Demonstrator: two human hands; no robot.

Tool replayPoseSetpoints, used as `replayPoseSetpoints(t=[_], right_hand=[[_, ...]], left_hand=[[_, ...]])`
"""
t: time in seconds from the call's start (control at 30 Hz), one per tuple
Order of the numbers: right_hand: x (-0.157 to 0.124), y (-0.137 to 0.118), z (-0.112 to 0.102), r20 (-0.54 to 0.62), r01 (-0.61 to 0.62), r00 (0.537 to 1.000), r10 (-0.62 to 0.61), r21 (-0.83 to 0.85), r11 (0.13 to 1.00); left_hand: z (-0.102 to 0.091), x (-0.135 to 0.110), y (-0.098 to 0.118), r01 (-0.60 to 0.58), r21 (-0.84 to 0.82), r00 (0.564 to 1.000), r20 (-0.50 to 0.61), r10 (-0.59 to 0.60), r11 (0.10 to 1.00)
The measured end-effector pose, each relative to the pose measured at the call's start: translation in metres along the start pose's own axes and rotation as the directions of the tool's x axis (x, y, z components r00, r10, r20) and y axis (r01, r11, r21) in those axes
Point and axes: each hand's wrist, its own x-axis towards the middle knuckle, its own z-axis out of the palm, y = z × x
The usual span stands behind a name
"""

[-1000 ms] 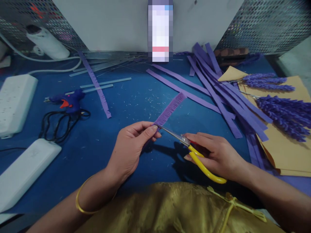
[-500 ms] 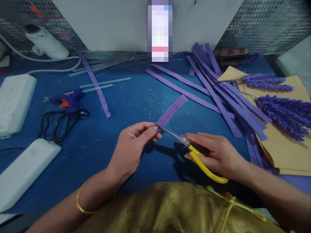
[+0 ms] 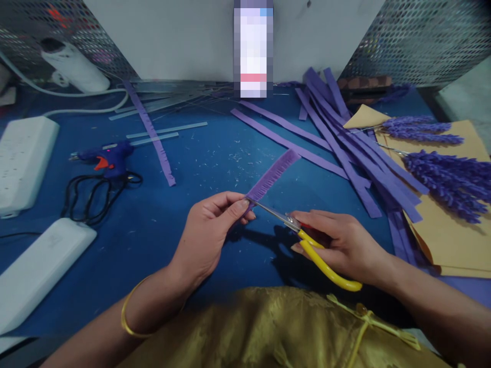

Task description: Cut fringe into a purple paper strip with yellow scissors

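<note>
Between the thumb and fingers of my left hand (image 3: 215, 230) is pinched a purple felt strip (image 3: 274, 174). A row of short slits runs along one edge of it, and its free end points up and to the right. My right hand (image 3: 341, 240) is closed around scissors (image 3: 326, 268) with yellow handles. The scissor blades reach to the strip right beside my left thumb, and the tips are hidden there. The part of the strip under my left fingers is mostly out of sight.
Many purple strips (image 3: 337, 133) lie at the right, near lavender-like flowers (image 3: 448, 179) on tan paper (image 3: 456, 245). At left are a slit strip (image 3: 153, 138), a blue glue gun (image 3: 107, 157), glue sticks (image 3: 169, 129) and white power strips (image 3: 42, 276). A phone (image 3: 253, 51) stands behind.
The strip's free end has shifted slightly to the right and turned a little flatter toward me. Both hands have stayed almost in place, with the scissor blades at the strip.
</note>
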Motion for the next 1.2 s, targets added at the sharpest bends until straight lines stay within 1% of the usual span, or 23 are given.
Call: replayPoseSetpoints(t=[0.27, 0.37, 0.47, 0.57, 0.63, 0.77, 0.93, 1.07, 1.2], right_hand=[[0.0013, 0.0005, 0.0003, -0.015, 0.037, 0.999, -0.037, -0.022, 0.999], [0.0012, 0.0012, 0.0007, -0.015, 0.032, 0.999, -0.033, -0.020, 0.999], [0.0008, 0.0009, 0.0002, 0.009, 0.001, 1.000, -0.001, 0.011, 1.000], [0.0013, -0.0005, -0.0008, 0.048, -0.064, 0.997, 0.060, 0.086, 0.994], [0.0018, -0.0014, -0.0014, 0.066, -0.100, 0.993, 0.093, 0.119, 0.988], [0.0019, -0.0011, -0.0016, 0.055, -0.116, 0.992, 0.110, 0.120, 0.986], [0.0009, -0.0001, -0.0001, 0.040, -0.105, 0.994, 0.102, 0.072, 0.992], [0.0005, -0.0010, 0.0002, -0.003, -0.063, 0.998, 0.063, 0.004, 0.998], [0.0003, -0.0010, 0.0004, -0.023, -0.024, 0.999, 0.024, -0.020, 1.000]], left_hand=[[-0.0007, -0.0006, 0.0001, 0.008, -0.018, 1.000, 0.014, -0.008, 1.000], [-0.0008, -0.0002, 0.0007, 0.019, -0.027, 1.000, 0.014, -0.018, 0.999], [-0.0009, 0.0013, 0.0029, 0.062, -0.070, 0.997, 0.043, -0.059, 0.996], [-0.0013, 0.0032, 0.0050, 0.146, -0.145, 0.987, 0.087, -0.134, 0.979], [-0.0016, 0.0040, 0.0052, 0.171, -0.166, 0.983, 0.098, -0.156, 0.971], [-0.0019, 0.0044, 0.0035, 0.126, -0.117, 0.990, 0.080, -0.117, 0.985], [-0.0012, 0.0030, 0.0031, 0.052, -0.037, 0.998, 0.034, -0.051, 0.998], [-0.0003, 0.0018, 0.0035, 0.028, -0.049, 0.999, -0.021, -0.029, 0.998], [0.0007, 0.0018, 0.0030, 0.026, -0.059, 0.998, -0.050, -0.029, 0.998]])
